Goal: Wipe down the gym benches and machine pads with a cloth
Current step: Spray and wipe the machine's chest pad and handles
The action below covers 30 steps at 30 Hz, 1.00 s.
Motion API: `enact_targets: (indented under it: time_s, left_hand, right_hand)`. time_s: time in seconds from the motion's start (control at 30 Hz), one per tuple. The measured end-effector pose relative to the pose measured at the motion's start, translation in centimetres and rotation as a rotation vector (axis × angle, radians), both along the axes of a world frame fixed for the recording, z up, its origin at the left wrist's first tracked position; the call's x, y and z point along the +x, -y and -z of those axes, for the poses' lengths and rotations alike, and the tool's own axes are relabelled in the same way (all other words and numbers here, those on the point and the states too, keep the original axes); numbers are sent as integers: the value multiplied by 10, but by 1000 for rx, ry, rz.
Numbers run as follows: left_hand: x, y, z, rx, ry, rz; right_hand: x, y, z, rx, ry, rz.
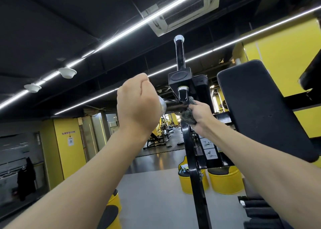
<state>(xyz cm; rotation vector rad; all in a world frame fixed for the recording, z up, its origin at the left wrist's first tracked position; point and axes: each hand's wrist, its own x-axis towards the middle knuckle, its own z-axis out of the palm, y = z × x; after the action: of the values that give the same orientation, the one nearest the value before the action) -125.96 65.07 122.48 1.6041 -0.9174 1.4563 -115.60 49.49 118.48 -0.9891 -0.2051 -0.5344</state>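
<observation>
The left hand (139, 103) is raised in a fist with its back to the camera. The chrome-capped end of the bar (173, 106) emerges from it, so the fingers appear to be curled round that end, though they are hidden. Judged purpose: to steady the bar against the push of wiping.

The right hand (199, 112) grips the grey cloth (188, 115), bunched in curled fingers, and presses it to the bar at the joint below the post (179, 55). Bunching gives a thick wad that wraps part-way round the tube. The cloth also touches the upper end of the black frame (194, 168).

Both forearms reach up and forward, wrists roughly straight. The left hand sits nearer the camera, and the right hand lies further along the bar.

The black pad (260, 110) stands just right of the right hand, tilted, with no cloth on it. Judgement: the step in hand is wiping the handle, and the pad remains to be done.
</observation>
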Motion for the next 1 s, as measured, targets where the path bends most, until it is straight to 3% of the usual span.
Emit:
enact_targets:
  time_s: [0.23,0.37,0.53,0.77,1.0]
  left_hand:
    - [1,1,1,-29,-14,-15]
    - [1,1,1,-41,-10,-20]
    - [0,0,1,-33,-22,-52]
    - [-3,2,2,-52,-44,-41]
    - [-2,3,5,-75,-76,-51]
  right_hand:
    - [-40,-24,15,100,-45,-135]
    - [-63,-24,29,46,10,-263]
    - [-46,-8,20,326,-169,-204]
    - [-53,-14,-3,200,-137,-177]
    - [-80,-28,2,242,-131,-368]
